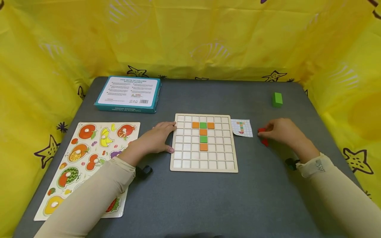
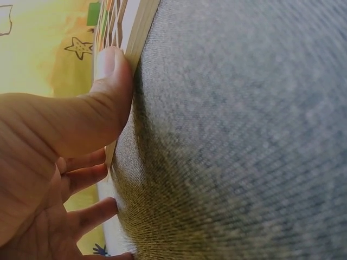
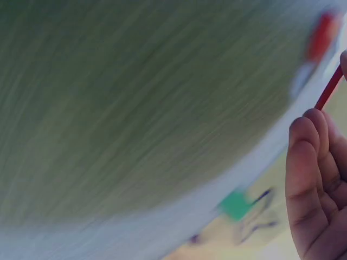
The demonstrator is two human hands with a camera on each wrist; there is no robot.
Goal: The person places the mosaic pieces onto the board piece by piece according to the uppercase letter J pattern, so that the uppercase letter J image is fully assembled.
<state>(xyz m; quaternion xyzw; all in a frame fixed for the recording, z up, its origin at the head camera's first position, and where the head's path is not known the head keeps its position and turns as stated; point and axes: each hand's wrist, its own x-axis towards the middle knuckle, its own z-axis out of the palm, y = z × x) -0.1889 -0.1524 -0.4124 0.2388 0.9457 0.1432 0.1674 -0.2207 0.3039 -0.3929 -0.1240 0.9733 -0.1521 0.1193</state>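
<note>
A square wooden grid board (image 1: 186,164) lies mid-table, with orange and green tiles (image 1: 203,139) set in a T shape. My left hand (image 1: 156,138) rests against its left edge, thumb near the lower part and fingers higher up. In the left wrist view the thumb (image 2: 111,103) touches the board's rim (image 2: 142,32). To the right of the board, my right hand (image 1: 281,131) pinches a thin red tile (image 3: 329,89) between thumb and fingertips. Another red piece (image 1: 264,142) lies on the table just below those fingers. A paper pattern card (image 1: 246,128) sits between board and right hand.
A green block (image 1: 277,99) stands at the far right. At the back left lies a teal-edged box (image 1: 128,94). A fruit puzzle board (image 1: 98,138) lies under the left forearm. Yellow patterned cloth (image 1: 190,39) walls the back and sides of the grey table.
</note>
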